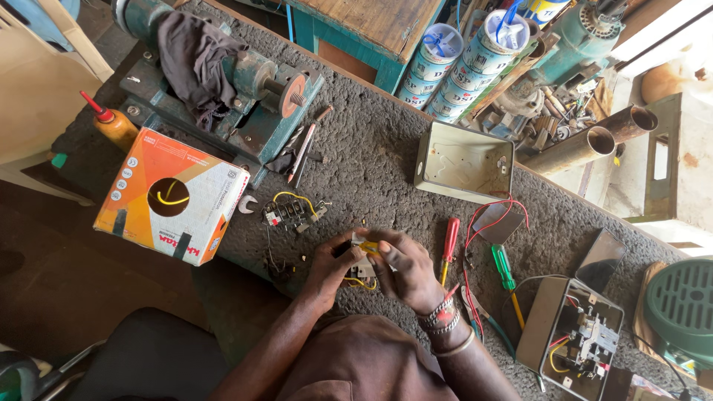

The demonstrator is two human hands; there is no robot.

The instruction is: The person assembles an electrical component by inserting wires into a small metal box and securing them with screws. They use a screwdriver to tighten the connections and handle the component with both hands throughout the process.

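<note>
Both of my hands meet over the rough grey bench top [371,163]. My left hand [330,266] and my right hand [407,269] together grip a small white electrical switch part [364,261] with yellow wire [362,283] looping from under it. Bracelets circle my right wrist. Just left of my hands lies another small switch assembly [291,212] with yellow and black wires. A red-handled screwdriver [450,241] and a green-handled screwdriver [504,269] lie to the right of my right hand, among loose red wire [496,220].
An orange and white wire box [172,197] stands at left beside an orange oil bottle [113,125]. A bench grinder [230,82] with a dark rag sits behind. An empty metal box [464,162], an open switch enclosure [575,338], pipes [587,141], tins [464,59] and a green fan grille [683,304] fill the right.
</note>
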